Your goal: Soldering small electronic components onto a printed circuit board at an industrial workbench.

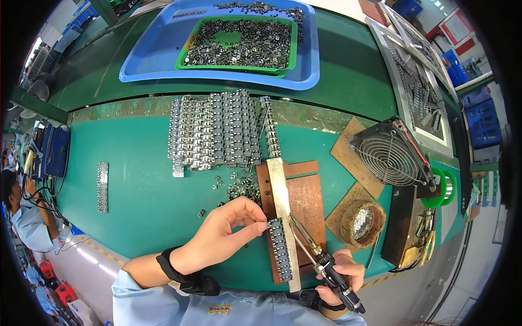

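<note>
lying lengthwise along a copper-brown board in front of the person, a narrow strip of dark components shows a ladder of black blocks with small silvery parts, tilted slightly, its upper end leaning left. a pale flat bar runs along its right side, standing between the strip and the soldering iron. the left of the two hands has thumb and forefinger pinched together at the strip's upper end; whether a tiny part sits between them cannot be told. the right hand is wrapped around the iron's black handle, its tip near the bar's right edge. loose metal pieces lie scattered just beyond the left hand, below side-by-side rows of finished-looking strips; another strip lies well apart at left on the green worktop. to the right are a brown bowl, a fan and a green spool. beyond, a blue tray bears a green tray full of small parts. small yellowish lettering marks the light blue shirt.
</note>
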The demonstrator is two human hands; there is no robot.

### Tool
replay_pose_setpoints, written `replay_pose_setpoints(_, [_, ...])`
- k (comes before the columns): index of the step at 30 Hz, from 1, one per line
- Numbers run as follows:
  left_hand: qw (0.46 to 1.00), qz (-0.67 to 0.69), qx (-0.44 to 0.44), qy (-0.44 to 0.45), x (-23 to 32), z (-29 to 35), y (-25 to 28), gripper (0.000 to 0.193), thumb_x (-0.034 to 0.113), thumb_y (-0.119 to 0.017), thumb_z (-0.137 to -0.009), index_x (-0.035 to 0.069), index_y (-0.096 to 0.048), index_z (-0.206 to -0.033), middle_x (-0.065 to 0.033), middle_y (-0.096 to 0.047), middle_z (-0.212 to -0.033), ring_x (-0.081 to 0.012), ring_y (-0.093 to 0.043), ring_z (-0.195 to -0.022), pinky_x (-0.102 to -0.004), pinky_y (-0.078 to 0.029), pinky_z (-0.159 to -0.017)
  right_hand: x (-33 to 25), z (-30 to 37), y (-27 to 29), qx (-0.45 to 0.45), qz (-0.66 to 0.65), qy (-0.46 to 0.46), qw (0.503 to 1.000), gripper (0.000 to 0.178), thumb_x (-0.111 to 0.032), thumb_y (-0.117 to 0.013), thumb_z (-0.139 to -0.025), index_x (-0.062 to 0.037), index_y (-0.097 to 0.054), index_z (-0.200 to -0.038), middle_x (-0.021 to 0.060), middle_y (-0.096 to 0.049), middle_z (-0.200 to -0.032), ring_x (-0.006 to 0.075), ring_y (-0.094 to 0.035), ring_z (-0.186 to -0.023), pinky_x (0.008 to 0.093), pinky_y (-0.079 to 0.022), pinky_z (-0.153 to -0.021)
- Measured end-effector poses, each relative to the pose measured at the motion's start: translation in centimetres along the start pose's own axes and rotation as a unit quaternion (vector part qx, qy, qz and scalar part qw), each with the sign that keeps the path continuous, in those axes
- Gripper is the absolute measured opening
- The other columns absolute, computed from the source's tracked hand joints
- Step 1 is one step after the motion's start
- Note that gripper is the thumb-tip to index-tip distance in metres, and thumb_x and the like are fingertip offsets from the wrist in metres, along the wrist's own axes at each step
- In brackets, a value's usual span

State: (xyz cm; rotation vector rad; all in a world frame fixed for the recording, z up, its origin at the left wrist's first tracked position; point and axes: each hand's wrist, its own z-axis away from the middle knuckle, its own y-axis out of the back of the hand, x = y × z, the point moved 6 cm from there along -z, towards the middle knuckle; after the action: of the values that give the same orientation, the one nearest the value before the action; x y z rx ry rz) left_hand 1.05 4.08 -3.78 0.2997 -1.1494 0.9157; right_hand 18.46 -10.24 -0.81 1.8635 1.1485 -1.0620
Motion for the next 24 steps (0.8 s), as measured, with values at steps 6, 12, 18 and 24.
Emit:
replay_pose_setpoints(6, [1.000,-0.003,-0.011,-0.009,0.0,-0.2,0.1,0.010,0.007,-0.056,-0.083,0.000,-0.050,-0.090,-0.0003,-0.054,-0.083,-0.0067,-0.053,-0.077,-0.0220,-0.044,-0.069,0.0,-0.1,0.0,0.004,0.011,0.002,1.000,0.046,-0.018,-0.079,-0.054,-0.0049,-0.053,-0.090,0.0038,-0.055,-0.055,0.0172,-0.051,-0.048,0.0329,-0.038,-0.058])
replay_pose_setpoints(12, [1.000,-0.005,-0.010,-0.002,-0.1,-0.2,0.2,0.011,0.006,-0.055,-0.084,0.000,-0.050,-0.090,-0.0002,-0.054,-0.082,-0.0066,-0.052,-0.076,-0.0220,-0.043,-0.069,0.0,-0.5,-0.5,-0.019,0.008,0.005,1.000,0.046,-0.018,-0.079,-0.053,-0.0051,-0.053,-0.089,0.0029,-0.055,-0.054,0.0167,-0.052,-0.048,0.0321,-0.039,-0.058])
replay_pose_setpoints(18, [1.000,-0.003,-0.016,0.003,0.0,-0.2,0.2,0.010,0.006,-0.055,-0.084,0.000,-0.049,-0.090,-0.0004,-0.054,-0.083,-0.0069,-0.053,-0.078,-0.0219,-0.043,-0.071,0.0,-0.9,-0.9,-0.032,0.009,0.009,0.999,0.043,-0.016,-0.079,-0.052,-0.0049,-0.055,-0.086,0.0029,-0.055,-0.053,0.0165,-0.052,-0.046,0.0314,-0.040,-0.057])
replay_pose_setpoints(24, [1.000,-0.004,-0.023,0.002,0.0,-0.2,0.1,0.010,0.005,-0.055,-0.084,0.002,-0.049,-0.091,-0.0008,-0.055,-0.086,-0.0071,-0.053,-0.083,-0.0214,-0.043,-0.074,0.0,-1.0,-1.0,-0.036,0.010,0.011,0.999,0.042,-0.015,-0.079,-0.052,-0.0046,-0.056,-0.085,0.0030,-0.055,-0.052,0.0166,-0.052,-0.045,0.0314,-0.040,-0.056])
